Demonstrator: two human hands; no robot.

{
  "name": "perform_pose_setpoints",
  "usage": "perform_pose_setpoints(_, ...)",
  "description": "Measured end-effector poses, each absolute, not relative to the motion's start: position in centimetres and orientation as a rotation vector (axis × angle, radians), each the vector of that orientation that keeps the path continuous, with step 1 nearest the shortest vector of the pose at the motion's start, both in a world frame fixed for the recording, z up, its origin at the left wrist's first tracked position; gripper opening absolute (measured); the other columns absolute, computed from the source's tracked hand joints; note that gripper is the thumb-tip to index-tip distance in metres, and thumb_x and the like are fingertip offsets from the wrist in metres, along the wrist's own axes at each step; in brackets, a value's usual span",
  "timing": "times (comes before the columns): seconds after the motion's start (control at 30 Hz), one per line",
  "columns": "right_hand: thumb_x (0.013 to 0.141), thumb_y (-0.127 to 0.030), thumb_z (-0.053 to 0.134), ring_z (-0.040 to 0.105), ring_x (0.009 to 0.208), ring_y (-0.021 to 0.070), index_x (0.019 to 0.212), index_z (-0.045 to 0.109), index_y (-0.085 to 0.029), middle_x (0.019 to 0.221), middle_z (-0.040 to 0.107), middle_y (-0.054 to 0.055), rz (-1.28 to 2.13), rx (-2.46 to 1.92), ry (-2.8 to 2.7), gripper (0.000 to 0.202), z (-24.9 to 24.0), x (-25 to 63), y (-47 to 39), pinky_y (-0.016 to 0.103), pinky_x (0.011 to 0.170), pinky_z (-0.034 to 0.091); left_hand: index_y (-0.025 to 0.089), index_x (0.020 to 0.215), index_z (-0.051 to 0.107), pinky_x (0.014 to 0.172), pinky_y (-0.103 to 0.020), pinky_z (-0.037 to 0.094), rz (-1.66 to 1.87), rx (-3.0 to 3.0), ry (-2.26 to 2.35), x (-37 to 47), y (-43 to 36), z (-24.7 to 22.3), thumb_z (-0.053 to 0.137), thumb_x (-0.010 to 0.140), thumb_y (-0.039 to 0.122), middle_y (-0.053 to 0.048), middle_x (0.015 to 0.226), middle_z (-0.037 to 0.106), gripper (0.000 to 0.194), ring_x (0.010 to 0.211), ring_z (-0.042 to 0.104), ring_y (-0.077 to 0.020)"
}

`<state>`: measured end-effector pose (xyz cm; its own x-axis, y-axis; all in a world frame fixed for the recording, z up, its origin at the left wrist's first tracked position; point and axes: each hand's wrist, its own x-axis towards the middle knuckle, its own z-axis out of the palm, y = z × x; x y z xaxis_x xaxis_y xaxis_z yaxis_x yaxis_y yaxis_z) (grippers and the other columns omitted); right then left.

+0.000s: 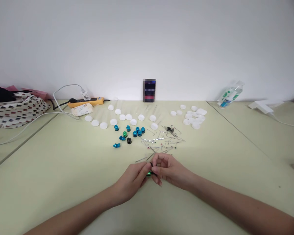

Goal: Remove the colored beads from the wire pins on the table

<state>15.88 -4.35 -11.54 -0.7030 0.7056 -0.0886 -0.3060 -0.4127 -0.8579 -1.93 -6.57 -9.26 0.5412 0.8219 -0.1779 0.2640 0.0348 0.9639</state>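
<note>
My left hand (133,181) and my right hand (170,169) meet at the table's near middle, fingertips pinched together on a small green metal knob (149,174). Most of the knob is hidden by the fingers. Just beyond the hands lies a scatter of thin metal pins (161,142). Further left sit several blue knobs (136,131), one green knob (124,134) and one black knob (129,140).
Clear tubes with white caps (122,117) lie in a row at the back; loose white caps (193,117) are piled to the right. A power strip (87,101), a patterned bag (16,109), a plastic bottle (230,94) and a white adapter (263,106) line the table's (63,169) far edges.
</note>
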Motion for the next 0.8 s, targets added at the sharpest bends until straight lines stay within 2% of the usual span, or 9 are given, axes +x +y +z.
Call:
perform_pose_setpoints(0.07,0.081,-0.02,0.061,0.058,0.056,0.0102,0.08,0.048,-0.014,0.065,0.058,0.001,2.13,-0.581,-1.177,0.014,-11.5,15.6,-4.4,0.021,0.049,0.043,0.014,0.074,0.062,0.047,-0.022,0.026,0.503,1.48,0.964,-2.0,-6.5,-9.2,0.018,0.091,0.049,-0.002,0.064,0.057,0.059,0.048,0.032,-0.0083)
perform_pose_setpoints(0.13,0.081,-0.02,0.061,0.058,0.056,0.0105,0.079,0.048,-0.014,0.065,0.059,0.001,2.132,-0.57,-1.169,0.014,-11.5,15.5,-4.5,0.022,0.05,0.043,0.014,0.075,0.061,0.047,-0.022,0.026,0.495,1.448,0.985,-2.0,-6.6,-9.1,0.018,0.09,0.051,-0.002,0.066,0.059,0.059,0.049,0.033,-0.0087)
perform_pose_setpoints(0.27,0.081,-0.021,0.062,0.059,0.059,0.0105,0.08,0.049,-0.015,0.068,0.059,0.001,2.123,-0.564,-1.123,0.014,-11.7,15.6,-4.3,0.021,0.051,0.043,0.018,0.08,0.05,0.056,-0.021,0.032,0.618,1.511,1.026,-2.2,-6.9,-8.8,0.036,0.087,0.048,0.0,0.074,0.062,0.034,0.06,0.042,-0.0101)
perform_pose_setpoints(0.37,0.079,-0.025,0.063,0.059,0.058,0.0098,0.079,0.048,-0.015,0.07,0.058,0.001,2.114,-0.577,-1.09,0.018,-11.8,15.8,-4.0,0.02,0.05,0.043,0.018,0.079,0.049,0.054,-0.021,0.031,0.643,1.564,1.045,-2.1,-7.0,-8.9,0.037,0.087,0.047,0.003,0.064,0.054,0.032,0.057,0.039,-0.0096)
perform_pose_setpoints(0.47,0.078,-0.027,0.064,0.059,0.057,0.0098,0.078,0.048,-0.015,0.07,0.058,0.0,2.087,-0.566,-1.177,0.02,-11.6,15.7,-4.0,0.021,0.049,0.042,0.017,0.075,0.055,0.048,-0.021,0.027,0.601,1.525,1.076,-2.0,-6.9,-9.3,0.029,0.088,0.049,0.004,0.054,0.043,0.044,0.049,0.032,-0.0085)
perform_pose_setpoints(0.53,0.077,-0.026,0.065,0.059,0.057,0.0101,0.077,0.048,-0.015,0.075,0.058,0.001,1.982,-0.546,-1.322,0.02,-11.1,15.6,-4.2,0.022,0.049,0.044,0.016,0.072,0.057,0.044,-0.021,0.025,0.562,1.438,1.064,-1.9,-6.9,-9.5,0.024,0.089,0.049,0.004,0.049,0.039,0.05,0.044,0.029,-0.008)
perform_pose_setpoints(0.63,0.076,-0.024,0.066,0.058,0.06,0.0096,0.074,0.05,-0.015,0.086,0.058,0.004,1.722,-0.54,-1.583,0.018,-10.0,15.4,-4.9,0.025,0.053,0.047,0.016,0.069,0.056,0.038,-0.02,0.02,0.493,1.272,1.044,-1.9,-6.8,-9.4,0.025,0.088,0.046,0.005,0.046,0.034,0.047,0.039,0.025,-0.0074)
perform_pose_setpoints(0.73,0.076,-0.024,0.065,0.059,0.066,0.0102,0.073,0.051,-0.016,0.09,0.059,0.005,1.546,-0.579,-1.713,0.017,-9.1,15.4,-5.6,0.027,0.059,0.048,0.016,0.07,0.051,0.038,-0.019,0.02,0.529,1.236,1.028,-1.8,-7.0,-8.7,0.03,0.086,0.044,0.004,0.052,0.041,0.038,0.042,0.028,-0.007)
perform_pose_setpoints(0.8,0.078,-0.026,0.063,0.059,0.065,0.0117,0.075,0.05,-0.016,0.084,0.06,0.005,1.567,-0.601,-1.653,0.017,-8.8,15.5,-5.6,0.027,0.058,0.048,0.018,0.075,0.048,0.041,-0.019,0.023,0.638,1.266,1.025,-1.6,-7.4,-8.2,0.031,0.087,0.045,0.003,0.061,0.046,0.035,0.046,0.031,-0.0069)
